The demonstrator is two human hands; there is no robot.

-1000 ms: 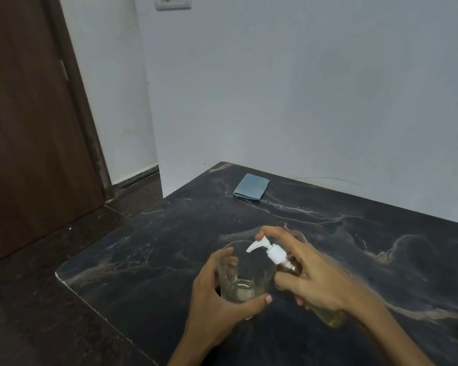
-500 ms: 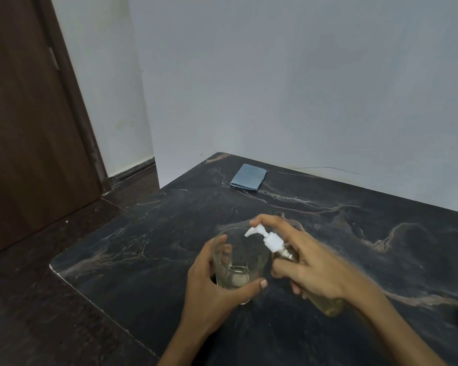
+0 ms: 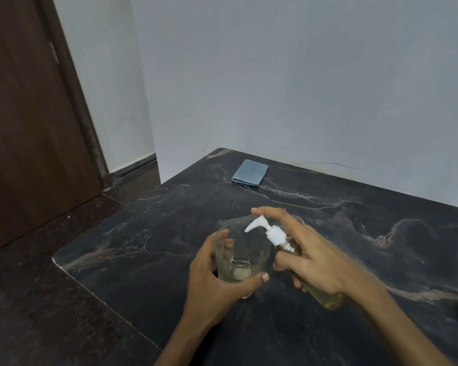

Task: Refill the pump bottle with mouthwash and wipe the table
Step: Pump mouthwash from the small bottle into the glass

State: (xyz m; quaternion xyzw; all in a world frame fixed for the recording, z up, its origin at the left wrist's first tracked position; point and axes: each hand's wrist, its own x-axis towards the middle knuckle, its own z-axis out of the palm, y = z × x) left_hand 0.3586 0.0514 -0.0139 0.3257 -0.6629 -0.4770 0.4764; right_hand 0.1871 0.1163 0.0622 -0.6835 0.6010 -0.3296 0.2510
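Right hand (image 3: 320, 262) gripping tilted clear pump bottle (image 3: 325, 297), forefinger on white pump head (image 3: 259, 225); left hand (image 3: 217, 283) clasping clear glass tumbler (image 3: 242, 253), lower centre; best kept with nozzle over rim

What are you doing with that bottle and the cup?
A person is working at a dark stone table. The left hand wraps around a clear glass that has a little pale liquid at the bottom. The right hand holds a tilted pump bottle, one finger resting on its white pump, with the nozzle aimed over the glass. A folded blue cloth lies untouched at the far corner, so no wiping has begun.
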